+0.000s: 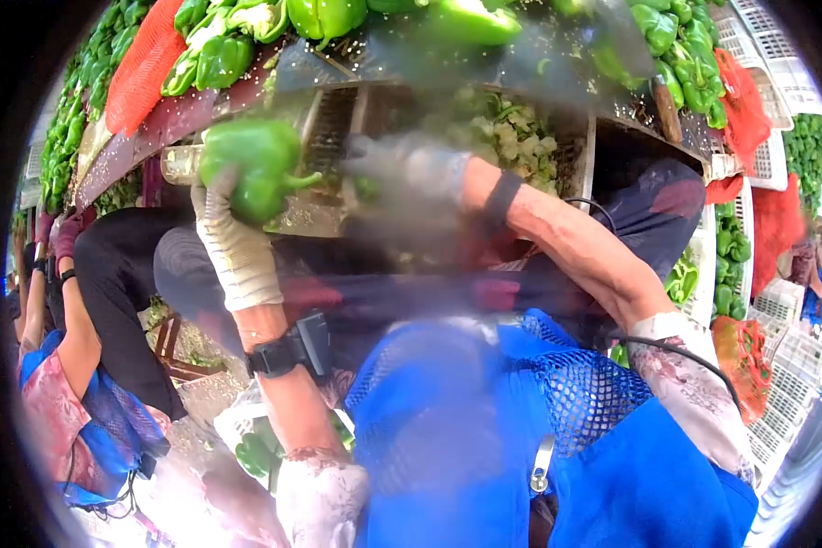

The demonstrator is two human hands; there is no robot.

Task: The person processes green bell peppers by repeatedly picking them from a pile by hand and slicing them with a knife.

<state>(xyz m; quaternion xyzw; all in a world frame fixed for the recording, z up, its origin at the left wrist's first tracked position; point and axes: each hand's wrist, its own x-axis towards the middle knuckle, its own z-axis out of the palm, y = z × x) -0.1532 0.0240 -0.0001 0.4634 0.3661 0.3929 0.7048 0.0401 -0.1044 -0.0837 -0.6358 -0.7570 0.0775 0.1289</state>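
My left hand (226,233), in a pale glove, is wrapped round a large green bell pepper (254,164) below the work surface's edge. The pepper's stem points to the right. My right hand (411,169), also gloved, is to the right of the pepper and apart from it. Blur hides its fingers and anything they may hold. Beyond my hands, several green bell peppers (324,20) lie on the dark work surface (315,66), which is sprinkled with pale seeds. Under its edge, pale green pepper scraps (525,142) sit beside my right hand.
Red mesh sacks (151,68) lie at the left, with another red mesh (744,105) at the right. A brown stick-like piece (667,110) rests on the right edge. A co-worker's gloved hand (66,236) shows at far left. White crates (781,320) stand at right.
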